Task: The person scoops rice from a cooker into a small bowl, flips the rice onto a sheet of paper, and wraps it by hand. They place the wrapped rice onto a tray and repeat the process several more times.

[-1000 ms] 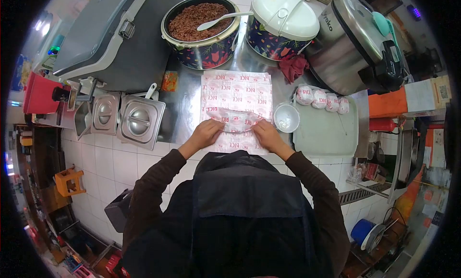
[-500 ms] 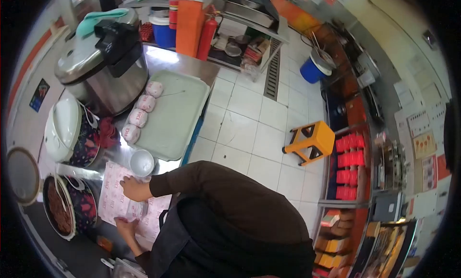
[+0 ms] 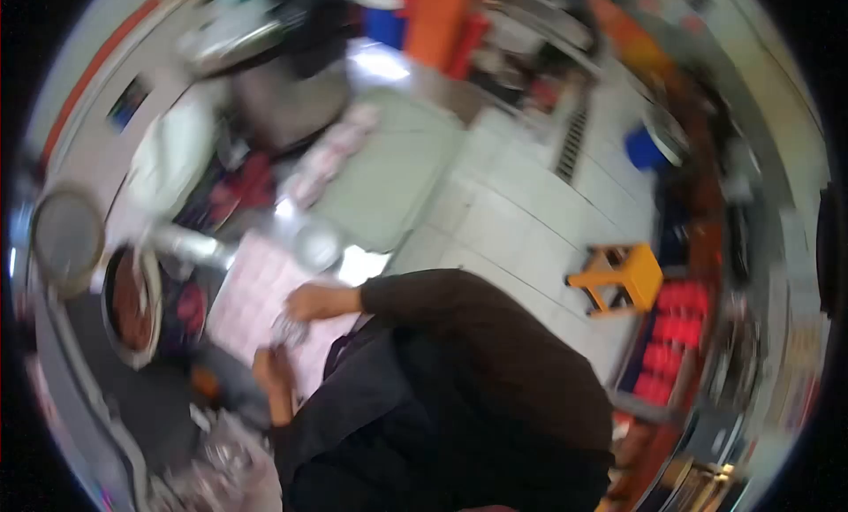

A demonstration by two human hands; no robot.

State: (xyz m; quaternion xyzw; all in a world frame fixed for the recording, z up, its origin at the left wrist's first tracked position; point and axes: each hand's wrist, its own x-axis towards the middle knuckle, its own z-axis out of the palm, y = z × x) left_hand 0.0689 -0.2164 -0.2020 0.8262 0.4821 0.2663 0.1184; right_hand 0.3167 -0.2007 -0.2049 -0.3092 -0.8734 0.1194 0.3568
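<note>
The frame is smeared by motion. My right hand is over the pink printed paper, at the upper edge of a small pale, shiny bundle. Below that bundle is my left hand, close to or touching it. The fingers of both hands are too blurred to read. Just above the paper stands a round silver bowl. A row of wrapped round items lies along the left side of the pale green tray.
Left of the paper stand an open pot of brown food and a white-lidded pot. A large steel cooker is behind. Plastic bags lie at the lower left. A yellow stool stands on the floor.
The whole view has shifted, so the scene sits further right and is blurred. My right hand has come closer to the small bundle. Plastic bags now show at the lower left.
</note>
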